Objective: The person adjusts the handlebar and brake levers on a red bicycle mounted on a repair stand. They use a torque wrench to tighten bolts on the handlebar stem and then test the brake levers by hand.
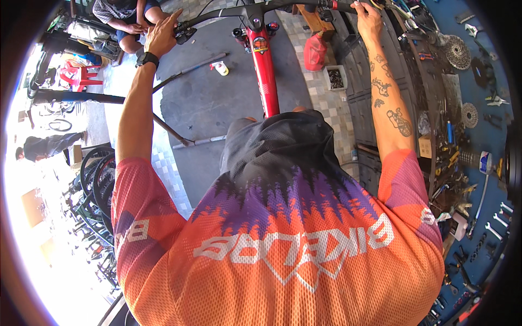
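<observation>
A red bicycle frame (261, 70) stands upright between my legs, its black handlebar (220, 12) spanning the top of the view. My left hand (161, 37), with a black watch on the wrist, is over the bar's left end beside a brake lever (185, 36). Its fingers point up and inward, and the grip beneath is mostly hidden. At the far right, my right hand (368, 20) is closed about the other end of the bar, partly cut off by the upper edge. Both arms reach straight forward.
A seated person (128, 22) is at upper left, near a red plastic chair (80, 76). A white and yellow bottle (219, 68) and stand legs (198, 141) are on the dark mat (185, 108). Right are a red canister (315, 53), drawers (361, 108) and a blue tool wall (489, 190).
</observation>
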